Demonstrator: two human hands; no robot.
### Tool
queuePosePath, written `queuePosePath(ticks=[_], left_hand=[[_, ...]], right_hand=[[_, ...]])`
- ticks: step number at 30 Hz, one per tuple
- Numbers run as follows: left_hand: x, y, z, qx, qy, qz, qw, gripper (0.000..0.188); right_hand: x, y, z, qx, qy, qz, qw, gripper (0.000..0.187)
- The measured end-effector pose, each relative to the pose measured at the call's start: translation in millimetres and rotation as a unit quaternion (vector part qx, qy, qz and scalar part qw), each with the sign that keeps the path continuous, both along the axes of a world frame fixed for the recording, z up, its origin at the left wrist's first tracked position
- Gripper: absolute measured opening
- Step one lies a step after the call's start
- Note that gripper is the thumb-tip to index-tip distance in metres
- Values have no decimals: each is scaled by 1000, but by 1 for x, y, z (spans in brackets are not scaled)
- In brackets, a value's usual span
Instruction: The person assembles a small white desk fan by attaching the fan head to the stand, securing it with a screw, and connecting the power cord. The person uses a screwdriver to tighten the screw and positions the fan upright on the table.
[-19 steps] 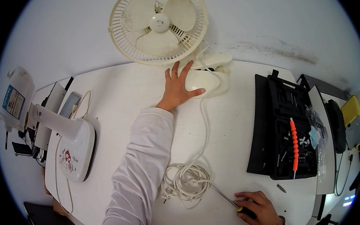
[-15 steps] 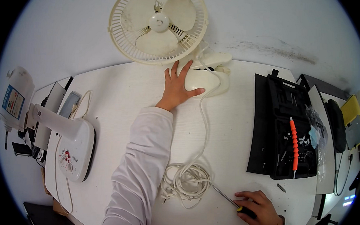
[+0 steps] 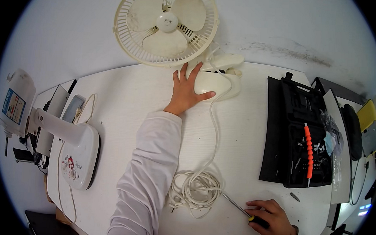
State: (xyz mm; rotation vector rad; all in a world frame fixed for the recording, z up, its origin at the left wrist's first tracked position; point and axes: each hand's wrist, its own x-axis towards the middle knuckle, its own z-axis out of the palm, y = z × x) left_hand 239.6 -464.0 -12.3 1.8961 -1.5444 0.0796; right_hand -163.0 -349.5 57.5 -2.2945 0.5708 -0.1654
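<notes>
A cream fan (image 3: pixel 167 22) with three stained blades and no front grille leans at the far side of the table. My left hand (image 3: pixel 185 91), fingers spread, rests against its base (image 3: pixel 217 86), and the fingertips reach toward the rim of the cage. From the fan a white cord (image 3: pixel 215 131) runs toward me into a loose coil (image 3: pixel 199 189). At the near right, my right hand (image 3: pixel 272 222) has its fingers around the black and yellow handle of a screwdriver (image 3: pixel 238 206). The shaft points left, its tip beside the coil.
An open black toolbox (image 3: pixel 293 167) on the right holds bits and an orange flexible shaft (image 3: pixel 308 151). Close by lies a small dark bit (image 3: pixel 294 196). A white appliance base (image 3: pixel 80 154) with a cord stands at the left. Behind the table rises a scuffed wall (image 3: pixel 265 28).
</notes>
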Motion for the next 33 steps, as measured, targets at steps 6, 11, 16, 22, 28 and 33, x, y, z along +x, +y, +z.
queuePosePath(ticks=[6,11,16,22,28,33], left_hand=[[0,0,1,-9,-5,-9,1000,98],[-1,0,0,-8,-16,6,1000,100],[4,1,-7,-36,-36,5,999,101],[-1,4,0,-37,-49,14,998,100],[15,-11,-18,7,220,19,975,99],[2,53,25,145,214,-85,962,91]], right_hand=[[0,0,-1,4,1,-1,1000,38],[1,1,0,12,-5,-13,1000,36],[0,8,0,-13,-32,-20,999,31],[-6,17,5,-35,-125,-35,991,30],[-11,11,-15,-40,-88,-21,995,27],[-11,12,-14,-49,-90,-14,995,28]])
